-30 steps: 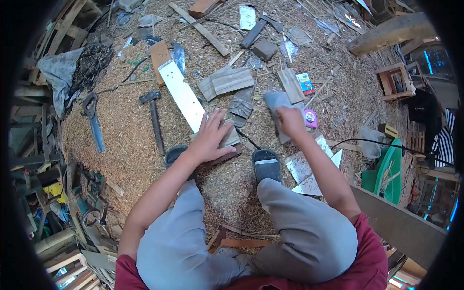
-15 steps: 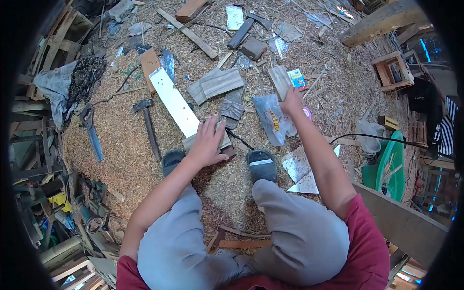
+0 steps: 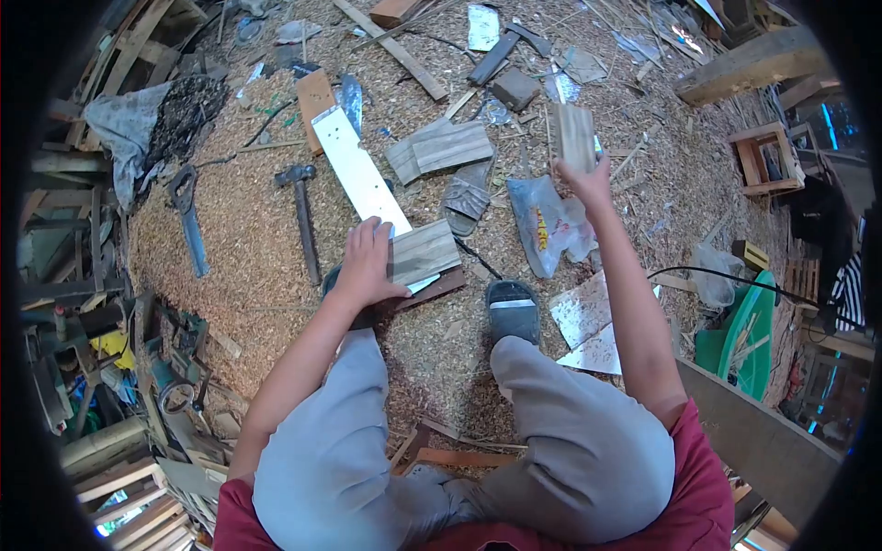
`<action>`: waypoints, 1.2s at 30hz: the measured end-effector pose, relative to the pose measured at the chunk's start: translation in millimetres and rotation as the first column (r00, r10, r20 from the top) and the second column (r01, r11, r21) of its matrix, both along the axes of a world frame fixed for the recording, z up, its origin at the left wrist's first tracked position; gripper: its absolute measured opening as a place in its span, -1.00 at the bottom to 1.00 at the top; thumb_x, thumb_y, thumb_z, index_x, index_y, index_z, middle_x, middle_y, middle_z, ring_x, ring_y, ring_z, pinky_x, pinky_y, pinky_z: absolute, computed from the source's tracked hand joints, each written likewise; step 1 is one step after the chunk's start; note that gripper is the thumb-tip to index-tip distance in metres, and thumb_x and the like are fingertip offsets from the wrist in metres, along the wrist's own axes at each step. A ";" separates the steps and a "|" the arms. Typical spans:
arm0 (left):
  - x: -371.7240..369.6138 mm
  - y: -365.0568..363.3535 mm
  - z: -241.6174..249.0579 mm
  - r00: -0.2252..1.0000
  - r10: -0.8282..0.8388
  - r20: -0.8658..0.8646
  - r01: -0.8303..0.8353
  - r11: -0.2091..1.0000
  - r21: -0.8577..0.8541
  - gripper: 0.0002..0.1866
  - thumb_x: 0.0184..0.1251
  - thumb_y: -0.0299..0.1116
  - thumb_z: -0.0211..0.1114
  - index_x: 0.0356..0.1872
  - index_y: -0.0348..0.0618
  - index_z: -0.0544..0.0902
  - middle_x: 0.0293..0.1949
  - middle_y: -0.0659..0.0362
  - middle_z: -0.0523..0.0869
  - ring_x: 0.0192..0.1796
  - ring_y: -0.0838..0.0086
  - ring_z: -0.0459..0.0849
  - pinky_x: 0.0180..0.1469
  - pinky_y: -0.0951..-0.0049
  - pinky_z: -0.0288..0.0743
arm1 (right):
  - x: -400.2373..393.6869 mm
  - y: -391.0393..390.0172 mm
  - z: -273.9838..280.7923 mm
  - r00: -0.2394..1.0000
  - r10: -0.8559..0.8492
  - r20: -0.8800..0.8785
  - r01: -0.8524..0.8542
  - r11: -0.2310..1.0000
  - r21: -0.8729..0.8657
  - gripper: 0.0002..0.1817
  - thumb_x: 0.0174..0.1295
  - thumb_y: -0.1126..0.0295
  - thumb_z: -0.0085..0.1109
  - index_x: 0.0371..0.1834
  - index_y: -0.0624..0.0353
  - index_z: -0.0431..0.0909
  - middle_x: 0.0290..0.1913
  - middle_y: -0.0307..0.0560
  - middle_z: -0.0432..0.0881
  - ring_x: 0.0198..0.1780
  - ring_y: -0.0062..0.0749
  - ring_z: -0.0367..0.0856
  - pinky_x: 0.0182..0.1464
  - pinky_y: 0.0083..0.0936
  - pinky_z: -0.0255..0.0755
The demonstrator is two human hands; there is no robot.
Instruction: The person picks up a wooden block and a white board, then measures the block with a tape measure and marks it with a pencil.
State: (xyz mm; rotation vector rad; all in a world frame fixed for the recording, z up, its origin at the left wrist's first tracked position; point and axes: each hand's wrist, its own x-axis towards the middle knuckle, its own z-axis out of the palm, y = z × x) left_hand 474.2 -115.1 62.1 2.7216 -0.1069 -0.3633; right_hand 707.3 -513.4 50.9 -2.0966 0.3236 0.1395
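My right hand (image 3: pixel 588 184) grips the lower end of a short grey-brown wooden block (image 3: pixel 575 133), with thumb and fingers on either side of it. My left hand (image 3: pixel 367 266) lies with fingers stretched out at the left end of another wooden block (image 3: pixel 427 253), its thumb spread along the near side. Under that block runs a long white strip (image 3: pixel 363 174), with a dark brown piece of wood (image 3: pixel 436 286) below. Two more grey-brown blocks (image 3: pixel 450 147) lie overlapped beyond my left hand. A clear plastic bag (image 3: pixel 542 225) rests just below my right hand.
A hammer (image 3: pixel 303 220) and a handsaw (image 3: pixel 190 220) lie on the wood shavings at left. A hatchet (image 3: pixel 496 57) lies farther off. Metal sheets (image 3: pixel 588 321) are near my right forearm, and a green basin (image 3: pixel 735 340) stands at right beside a black cable (image 3: pixel 707 272).
My right hand has raised its block off the spot by the small blue packet and turned it upright. My left hand has slid leftward, baring more of its block. The view has shifted slightly.
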 end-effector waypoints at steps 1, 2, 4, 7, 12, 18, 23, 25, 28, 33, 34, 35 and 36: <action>-0.7 5.7 0.5 1.000 0.011 0.007 -0.010 0.998 -0.056 0.45 -0.44 0.04 0.94 0.60 -0.25 0.30 0.52 -0.21 0.37 0.63 -0.24 0.29 0.71 -0.26 0.09 | -3.1 7.3 5.5 0.999 0.034 0.005 -0.034 0.994 0.107 0.26 0.03 -0.03 0.81 0.59 0.44 0.15 0.30 0.31 0.64 0.22 -0.06 0.77 0.21 -0.22 0.69; -1.8 11.1 0.9 1.000 -0.008 -0.002 0.008 0.998 -0.070 0.45 -0.44 0.05 0.94 0.60 -0.24 0.29 0.51 -0.20 0.37 0.63 -0.24 0.28 0.72 -0.27 0.06 | -8.5 15.9 9.7 0.988 0.149 0.026 -0.151 0.987 0.064 0.25 0.02 -0.05 0.81 0.60 0.39 0.17 0.31 0.30 0.65 0.22 -0.03 0.76 0.23 -0.18 0.68; -3.9 21.3 5.2 0.998 -0.051 -0.019 0.049 0.994 -0.097 0.45 -0.44 0.07 0.93 0.61 -0.20 0.29 0.51 -0.17 0.37 0.65 -0.23 0.26 0.74 -0.29 0.00 | -25.3 37.7 21.3 0.927 0.370 0.055 -0.369 0.929 -0.026 0.25 -0.01 -0.10 0.79 0.62 0.29 0.22 0.31 0.29 0.65 0.24 0.03 0.76 0.28 -0.12 0.65; -15.0 40.8 0.3 0.996 -0.092 0.011 0.092 0.975 -0.202 0.49 -0.42 0.09 0.92 0.66 -0.15 0.23 0.57 -0.16 0.31 0.68 -0.20 0.22 0.78 -0.20 -0.04 | -68.2 76.8 27.5 0.655 0.734 0.178 -0.713 0.679 -0.176 0.11 -0.09 -0.07 0.74 0.54 0.18 0.44 0.31 0.24 0.66 0.31 0.15 0.68 0.38 -0.06 0.56; -32.4 60.2 0.0 0.998 0.060 -0.003 -0.056 0.917 -0.394 0.56 -0.39 0.14 0.91 0.72 -0.14 0.14 0.61 -0.14 0.28 0.71 -0.16 0.20 0.79 -0.14 -0.02 | -104.3 130.2 22.7 0.276 0.941 0.196 -0.827 0.336 -0.451 0.12 -0.21 0.05 0.72 0.56 0.07 0.48 0.46 0.13 0.55 0.53 0.13 0.47 0.56 0.08 0.20; -32.4 50.0 3.6 0.993 -0.040 0.110 0.074 0.942 -0.328 0.45 -0.27 0.11 0.89 0.70 -0.14 0.22 0.61 -0.14 0.31 0.67 -0.16 0.28 0.70 -0.12 0.17 | -119.5 160.1 15.8 0.193 0.978 0.074 -0.878 0.206 -0.432 0.12 -0.19 0.11 0.71 0.62 -0.04 0.47 0.44 0.07 0.56 0.52 0.07 0.48 0.51 0.09 0.24; -27.7 39.4 -5.7 0.989 -0.022 0.147 0.063 0.958 -0.280 0.19 -0.17 0.03 0.85 0.53 -0.17 0.41 0.44 -0.11 0.47 0.53 -0.14 0.45 0.60 -0.08 0.33 | -117.4 167.8 24.8 0.160 0.987 -0.021 -0.884 0.134 -0.448 0.16 -0.20 0.20 0.72 0.65 -0.02 0.44 0.44 0.02 0.59 0.48 0.04 0.52 0.48 0.04 0.28; -30.1 36.2 -6.6 0.983 -0.005 0.183 0.051 0.967 -0.248 0.15 -0.19 0.02 0.85 0.48 -0.17 0.43 0.41 -0.10 0.50 0.50 -0.14 0.47 0.58 -0.06 0.36 | -116.0 169.4 25.5 0.146 0.989 -0.025 -0.888 0.120 -0.444 0.21 -0.22 0.20 0.75 0.68 0.00 0.39 0.45 0.04 0.58 0.50 0.07 0.51 0.50 0.05 0.27; -35.7 33.0 -8.1 0.975 0.032 0.220 0.022 0.971 -0.239 0.15 -0.20 0.03 0.85 0.47 -0.18 0.43 0.40 -0.10 0.51 0.48 -0.13 0.49 0.57 -0.06 0.38 | -112.2 165.7 25.0 0.178 0.984 0.014 -0.892 0.167 -0.421 0.30 -0.26 0.17 0.82 0.71 0.03 0.31 0.48 0.08 0.57 0.53 0.10 0.49 0.53 0.08 0.25; -40.6 34.7 0.3 0.976 0.092 0.199 -0.034 0.959 -0.280 0.15 -0.21 0.02 0.86 0.47 -0.19 0.44 0.39 -0.10 0.51 0.48 -0.13 0.49 0.56 -0.05 0.39 | -99.3 131.6 25.4 0.321 0.947 0.011 -0.853 0.294 -0.432 0.43 -0.35 0.09 0.90 0.72 0.12 0.24 0.55 0.17 0.49 0.60 0.11 0.44 0.58 0.13 0.23; -40.7 34.9 1.7 0.978 0.091 0.186 -0.037 0.961 -0.274 0.15 -0.21 0.01 0.86 0.46 -0.19 0.45 0.39 -0.09 0.51 0.47 -0.13 0.49 0.56 -0.05 0.39 | -97.8 127.1 24.0 0.317 0.948 0.018 -0.850 0.293 -0.437 0.42 -0.34 0.10 0.89 0.72 0.13 0.24 0.55 0.17 0.49 0.60 0.11 0.44 0.59 0.12 0.22; -40.5 34.6 2.6 0.981 0.088 0.170 -0.039 0.962 -0.269 0.14 -0.21 0.00 0.86 0.46 -0.19 0.45 0.38 -0.09 0.51 0.47 -0.13 0.49 0.56 -0.05 0.40 | -97.7 123.1 21.8 0.316 0.949 0.025 -0.848 0.294 -0.441 0.41 -0.33 0.10 0.89 0.72 0.13 0.24 0.55 0.17 0.49 0.60 0.12 0.43 0.59 0.11 0.22; -40.1 33.8 1.5 0.981 0.090 0.173 -0.042 0.964 -0.263 0.12 -0.20 -0.02 0.85 0.45 -0.19 0.46 0.38 -0.09 0.51 0.46 -0.13 0.50 0.55 -0.04 0.40 | -100.3 120.9 22.9 0.317 0.948 0.029 -0.847 0.296 -0.442 0.40 -0.31 0.11 0.89 0.72 0.14 0.24 0.55 0.18 0.49 0.60 0.12 0.43 0.59 0.11 0.22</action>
